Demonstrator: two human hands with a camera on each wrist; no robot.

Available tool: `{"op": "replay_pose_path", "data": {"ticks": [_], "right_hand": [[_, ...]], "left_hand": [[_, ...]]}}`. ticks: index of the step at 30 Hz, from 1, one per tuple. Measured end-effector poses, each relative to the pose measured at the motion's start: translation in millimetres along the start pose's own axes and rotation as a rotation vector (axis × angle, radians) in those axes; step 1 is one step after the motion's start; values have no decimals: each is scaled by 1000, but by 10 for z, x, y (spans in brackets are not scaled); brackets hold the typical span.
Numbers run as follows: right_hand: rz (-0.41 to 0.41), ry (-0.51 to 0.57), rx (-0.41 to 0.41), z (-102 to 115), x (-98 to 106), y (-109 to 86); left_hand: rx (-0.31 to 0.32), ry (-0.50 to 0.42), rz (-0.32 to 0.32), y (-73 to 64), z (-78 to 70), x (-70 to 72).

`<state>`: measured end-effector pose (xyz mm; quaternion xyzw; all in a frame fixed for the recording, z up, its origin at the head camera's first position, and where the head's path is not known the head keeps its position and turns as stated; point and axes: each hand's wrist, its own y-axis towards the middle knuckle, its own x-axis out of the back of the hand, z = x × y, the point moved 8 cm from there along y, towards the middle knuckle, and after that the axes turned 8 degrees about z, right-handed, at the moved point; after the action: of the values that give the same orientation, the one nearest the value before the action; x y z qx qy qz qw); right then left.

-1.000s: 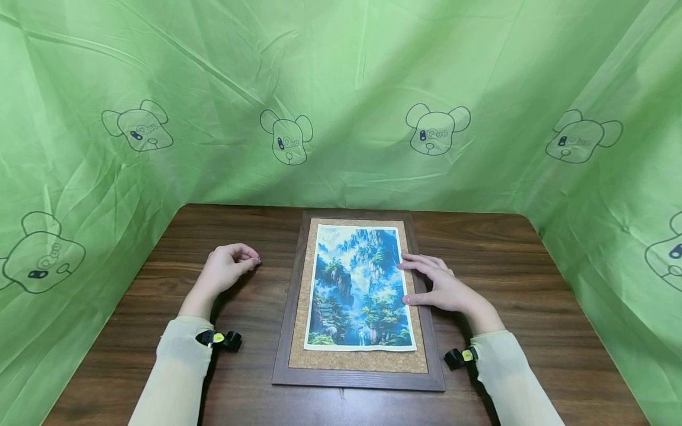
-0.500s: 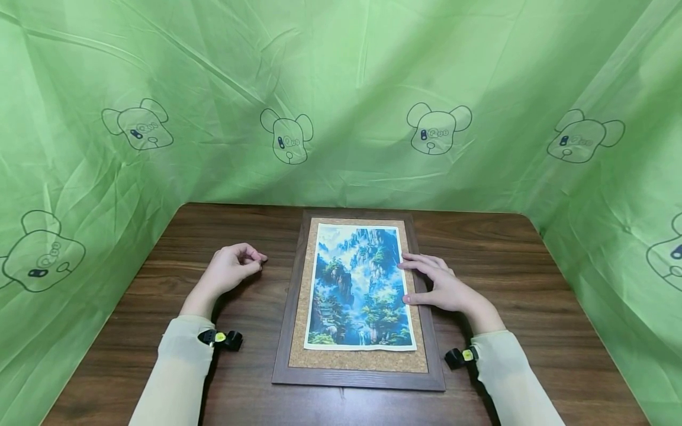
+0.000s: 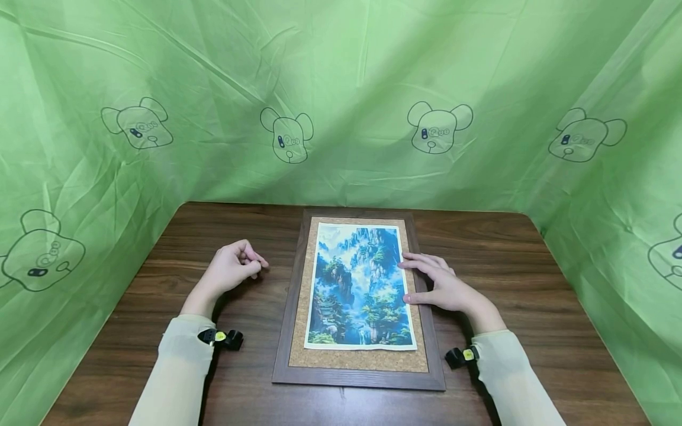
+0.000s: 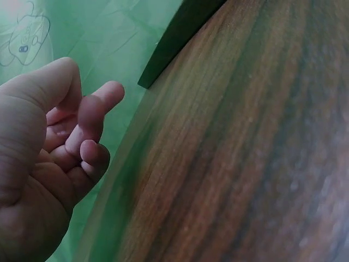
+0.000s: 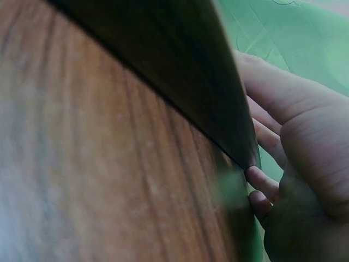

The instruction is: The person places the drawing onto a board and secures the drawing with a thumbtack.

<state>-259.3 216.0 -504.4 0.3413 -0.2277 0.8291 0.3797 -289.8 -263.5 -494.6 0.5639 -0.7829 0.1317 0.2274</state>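
A picture print of blue mountains and trees [image 3: 357,290] lies on the corkboard [image 3: 367,360], which has a dark wooden frame. My right hand [image 3: 439,284] reaches over the frame's right side, fingers spread, with thumb and fingertips resting at the print's right edge. The frame's dark side fills the top of the right wrist view, with the right hand [image 5: 311,142] beside it. My left hand [image 3: 231,269] is left of the board, apart from it, fingers loosely curled. In the left wrist view nothing shows held in the left hand [image 4: 49,153].
The board lies on a dark wood-grain table [image 3: 511,254]. Green cloth [image 3: 341,89] with bear-head drawings hangs around its back and sides. Small black cameras [image 3: 231,340] are strapped at both wrists, over pale sleeves [image 3: 176,373].
My left hand has shifted slightly to the right and its fingers have moved against one another. The right hand, print and board keep their places.
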Motion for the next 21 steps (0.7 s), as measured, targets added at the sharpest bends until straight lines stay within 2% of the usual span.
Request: {"op": "replay_pose_path", "data": {"ticks": [11,21], "right_hand": [[0,3,1,10,12,-3],[2,4,4,12,4,0]], "left_hand": [[21,42,-47,22,18,52],[-10,106,-156,13,-66,98]]}}
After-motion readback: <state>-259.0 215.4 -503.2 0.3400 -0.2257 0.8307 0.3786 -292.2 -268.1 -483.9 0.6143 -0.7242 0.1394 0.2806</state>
